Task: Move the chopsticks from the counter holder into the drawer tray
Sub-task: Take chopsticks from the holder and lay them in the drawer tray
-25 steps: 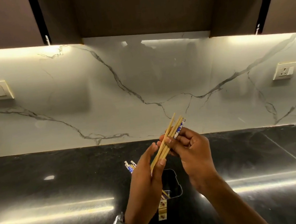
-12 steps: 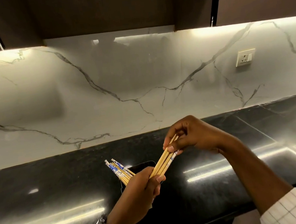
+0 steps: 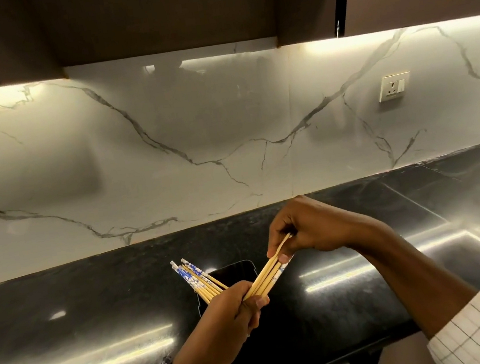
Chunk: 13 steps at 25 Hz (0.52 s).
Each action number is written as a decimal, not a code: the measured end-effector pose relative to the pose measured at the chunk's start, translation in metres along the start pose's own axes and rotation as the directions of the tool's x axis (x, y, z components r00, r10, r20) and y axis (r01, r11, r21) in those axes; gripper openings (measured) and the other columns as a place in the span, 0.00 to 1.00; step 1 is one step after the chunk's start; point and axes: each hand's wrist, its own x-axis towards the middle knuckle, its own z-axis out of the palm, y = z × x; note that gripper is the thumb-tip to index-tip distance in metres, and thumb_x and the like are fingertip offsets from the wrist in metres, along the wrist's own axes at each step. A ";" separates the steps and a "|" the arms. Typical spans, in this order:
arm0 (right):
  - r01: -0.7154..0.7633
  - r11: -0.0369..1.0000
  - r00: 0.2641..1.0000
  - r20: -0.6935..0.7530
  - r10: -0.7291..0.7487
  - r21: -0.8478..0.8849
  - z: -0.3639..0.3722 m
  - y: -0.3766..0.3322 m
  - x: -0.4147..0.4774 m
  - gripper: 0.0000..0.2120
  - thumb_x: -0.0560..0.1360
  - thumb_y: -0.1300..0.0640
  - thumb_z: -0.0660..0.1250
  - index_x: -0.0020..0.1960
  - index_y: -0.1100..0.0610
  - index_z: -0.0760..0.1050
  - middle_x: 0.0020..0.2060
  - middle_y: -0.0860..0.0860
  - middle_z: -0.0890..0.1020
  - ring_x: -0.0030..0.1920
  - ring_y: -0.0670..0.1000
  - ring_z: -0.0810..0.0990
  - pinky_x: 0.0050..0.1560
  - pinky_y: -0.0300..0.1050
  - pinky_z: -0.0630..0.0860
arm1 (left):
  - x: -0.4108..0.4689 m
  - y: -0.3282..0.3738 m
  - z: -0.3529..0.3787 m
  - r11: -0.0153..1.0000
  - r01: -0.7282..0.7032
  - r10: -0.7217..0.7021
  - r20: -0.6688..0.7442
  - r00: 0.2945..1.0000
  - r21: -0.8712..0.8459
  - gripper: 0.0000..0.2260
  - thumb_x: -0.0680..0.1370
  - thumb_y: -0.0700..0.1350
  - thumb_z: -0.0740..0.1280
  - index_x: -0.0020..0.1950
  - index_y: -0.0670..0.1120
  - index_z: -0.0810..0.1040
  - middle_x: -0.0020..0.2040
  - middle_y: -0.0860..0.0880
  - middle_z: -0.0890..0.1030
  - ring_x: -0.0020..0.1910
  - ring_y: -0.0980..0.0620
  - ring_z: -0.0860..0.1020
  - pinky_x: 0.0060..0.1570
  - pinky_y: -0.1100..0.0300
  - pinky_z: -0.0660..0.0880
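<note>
My left hand [image 3: 229, 317] is closed around several wooden chopsticks [image 3: 195, 279] whose blue-and-white patterned ends fan up to the left. My right hand [image 3: 308, 224] pinches the upper ends of a second bundle of chopsticks [image 3: 266, 277], and that bundle slants down into my left fist. Both hands hover just above a black rectangular holder [image 3: 232, 273] that stands on the black counter [image 3: 83, 324]. The holder's inside is dark and I cannot tell what it contains. No drawer or tray is in view.
A white marble backsplash [image 3: 195, 132] rises behind the counter, with a wall socket [image 3: 393, 86] at the right. Dark upper cabinets [image 3: 164, 11] hang overhead. The counter's front edge [image 3: 390, 339] runs along the bottom right.
The view has swung to the right and tilted down. Both hands have dropped lower over the holder, and my right hand has slid up along its bundle, which now slants more.
</note>
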 end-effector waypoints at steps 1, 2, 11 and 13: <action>0.008 1.000 0.999 -0.042 -0.009 -0.017 0.000 -0.001 -0.001 0.06 0.73 0.61 0.77 0.49 0.54 0.88 0.42 0.45 0.88 0.44 0.44 0.85 0.47 0.34 0.80 | -0.001 -0.002 -0.002 1.000 -0.002 0.002 -0.005 1.000 0.006 0.07 0.83 0.53 0.63 0.49 0.59 0.79 0.32 0.57 0.80 0.26 0.62 0.74 0.28 0.69 0.72; 0.015 0.999 0.996 -0.089 -0.018 -0.038 -0.002 -0.001 -0.003 0.06 0.73 0.60 0.77 0.49 0.54 0.88 0.42 0.44 0.88 0.43 0.43 0.85 0.45 0.32 0.78 | -0.004 -0.005 -0.006 1.000 -0.005 0.005 -0.008 1.000 0.022 0.07 0.83 0.53 0.63 0.49 0.62 0.79 0.33 0.57 0.81 0.27 0.62 0.75 0.29 0.69 0.73; 0.001 0.839 0.716 -0.586 0.379 0.545 0.004 0.012 -0.055 0.09 0.62 0.60 0.79 0.41 0.50 0.88 0.42 0.50 0.90 0.46 0.49 0.89 0.51 0.39 0.84 | -0.017 -0.006 -0.027 0.869 0.053 -0.314 -0.467 0.826 -0.492 0.09 0.84 0.44 0.61 0.52 0.43 0.80 0.36 0.46 0.85 0.30 0.51 0.81 0.31 0.57 0.81; 0.111 0.568 0.614 -0.506 0.606 0.816 0.052 0.003 -0.048 0.11 0.64 0.67 0.77 0.45 0.57 0.88 0.42 0.58 0.89 0.44 0.54 0.89 0.45 0.40 0.86 | -0.002 0.020 -0.014 0.637 -0.060 -0.432 -0.420 0.798 -0.768 0.09 0.85 0.43 0.59 0.57 0.41 0.77 0.44 0.40 0.88 0.41 0.44 0.87 0.41 0.50 0.84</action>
